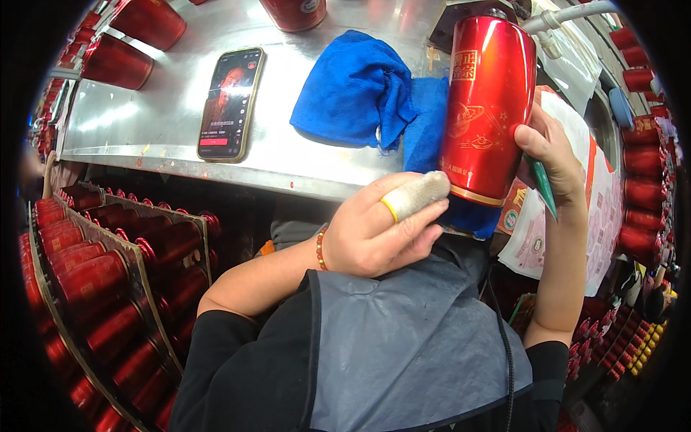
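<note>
A glossy red cylindrical canister (479, 108) with gold drawings and a gold base rim leans over the front edge of the bench. My right hand (551, 147) grips its right side, thumb on the wall, most fingers hidden behind. A green pointed tool (541, 186) also sticks out from under that hand. My left hand (385, 223) is closed, its fingers bent together, with a pale cloth finger sleeve (419, 196) edged in yellow on one finger. That sleeved fingertip touches the canister close to its base. Blue cloth (345, 86) lies bunched beside the canister and partly under it.
A phone (230, 104) playing a video lies on the metal bench (165, 137). Red cups (117, 61) stand at the back left. Racks of red canisters (93, 281) fill the lower left. Printed sheets (601, 216) and a pale pipe (576, 12) are at right.
</note>
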The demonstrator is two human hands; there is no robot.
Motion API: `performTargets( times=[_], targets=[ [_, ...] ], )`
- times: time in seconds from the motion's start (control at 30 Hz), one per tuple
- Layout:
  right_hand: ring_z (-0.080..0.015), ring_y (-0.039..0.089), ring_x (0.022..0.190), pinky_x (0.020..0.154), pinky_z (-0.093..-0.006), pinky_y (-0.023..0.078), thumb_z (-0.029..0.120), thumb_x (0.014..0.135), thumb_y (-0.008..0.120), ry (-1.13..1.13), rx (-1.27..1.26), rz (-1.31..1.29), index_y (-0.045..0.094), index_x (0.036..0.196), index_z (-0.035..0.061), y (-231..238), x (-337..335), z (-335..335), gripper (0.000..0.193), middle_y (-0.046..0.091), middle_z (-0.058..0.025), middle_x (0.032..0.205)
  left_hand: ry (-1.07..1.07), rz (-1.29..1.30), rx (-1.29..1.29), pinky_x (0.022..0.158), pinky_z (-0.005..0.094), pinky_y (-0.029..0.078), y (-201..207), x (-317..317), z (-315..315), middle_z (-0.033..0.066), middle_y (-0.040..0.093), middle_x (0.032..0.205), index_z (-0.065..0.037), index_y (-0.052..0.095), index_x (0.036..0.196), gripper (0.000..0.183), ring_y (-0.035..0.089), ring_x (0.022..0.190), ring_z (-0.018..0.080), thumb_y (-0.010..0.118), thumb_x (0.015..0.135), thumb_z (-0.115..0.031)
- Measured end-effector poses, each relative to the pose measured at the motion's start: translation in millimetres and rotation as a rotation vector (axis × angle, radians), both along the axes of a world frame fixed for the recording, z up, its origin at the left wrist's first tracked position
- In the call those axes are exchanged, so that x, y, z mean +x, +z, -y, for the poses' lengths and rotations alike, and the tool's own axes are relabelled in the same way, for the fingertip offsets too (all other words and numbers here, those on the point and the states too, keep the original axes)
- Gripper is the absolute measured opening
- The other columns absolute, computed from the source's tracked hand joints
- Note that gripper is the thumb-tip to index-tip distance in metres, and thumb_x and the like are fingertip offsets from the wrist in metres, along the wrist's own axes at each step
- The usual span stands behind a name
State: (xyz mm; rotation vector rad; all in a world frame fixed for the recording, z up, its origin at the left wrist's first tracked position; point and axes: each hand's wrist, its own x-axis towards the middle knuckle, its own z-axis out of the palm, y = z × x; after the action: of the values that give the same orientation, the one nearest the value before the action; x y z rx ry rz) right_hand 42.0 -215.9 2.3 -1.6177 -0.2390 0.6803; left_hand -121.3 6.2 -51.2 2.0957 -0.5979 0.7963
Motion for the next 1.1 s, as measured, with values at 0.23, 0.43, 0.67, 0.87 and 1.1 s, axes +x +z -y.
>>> performTargets(
  times=[0.23,0.43,0.67,0.87,1.1],
  targets=[
    [-0.0171,0.063,0.113,0.098,-0.0303,0.049,0.036,0.083,0.083,0.014,-0.106,0.067,0.057,0.131,-0.0050,32.8,-14.6,-21.5,0.068,0.067,-0.0117,0.123,-0.068,0.277,0.095,0.079,0.0360,0.060,9.5,22.0,21.8,0.0171,0.071,0.116,0.002,0.077,0.103,0.032,0.065,0.106,0.0295,0.081,0.072,-0.004],
    [-0.0141,0.065,0.094,0.083,-0.0293,0.053,0.054,0.083,0.080,0.157,-0.218,0.033,0.057,0.132,-0.0048,29.9,13.4,-1.8,0.080,0.068,-0.0100,0.108,0.010,0.177,0.153,0.081,0.0380,0.061,12.1,10.9,6.9,0.0141,0.071,0.114,0.000,0.077,0.100,0.025,0.068,0.101,0.0299,0.078,0.075,-0.001],
    [-0.0184,0.073,0.081,0.076,-0.0312,0.059,0.056,0.077,0.084,0.082,-0.121,0.163,0.062,0.127,-0.0059,20.9,9.6,-18.3,0.082,0.073,-0.0160,0.105,-0.042,0.127,0.199,0.082,0.0363,0.059,22.5,12.7,7.2,0.0115,0.072,0.113,-0.003,0.078,0.103,0.031,0.067,0.102,0.0293,0.080,0.072,-0.003],
    [-0.0167,0.070,0.098,0.088,-0.0270,0.055,0.047,0.089,0.077,0.173,-0.556,0.405,0.057,0.130,-0.0076,47.1,13.4,-25.8,0.072,0.072,-0.0157,0.110,0.005,0.146,0.312,0.091,0.0347,0.048,23.8,28.6,27.4,0.0061,0.068,0.124,-0.014,0.079,0.110,0.048,0.056,0.113,0.0257,0.089,0.062,-0.013],
    [-0.0124,0.068,0.095,0.085,-0.0244,0.051,0.051,0.091,0.075,0.103,-0.243,0.304,0.052,0.140,-0.0102,35.3,13.6,17.3,0.081,0.074,-0.0132,0.097,0.141,-0.155,-0.087,0.108,0.0401,0.042,19.8,34.5,22.9,0.0147,0.059,0.135,-0.003,0.055,0.137,0.075,0.052,0.127,0.0321,0.092,0.073,-0.018]
  ],
)
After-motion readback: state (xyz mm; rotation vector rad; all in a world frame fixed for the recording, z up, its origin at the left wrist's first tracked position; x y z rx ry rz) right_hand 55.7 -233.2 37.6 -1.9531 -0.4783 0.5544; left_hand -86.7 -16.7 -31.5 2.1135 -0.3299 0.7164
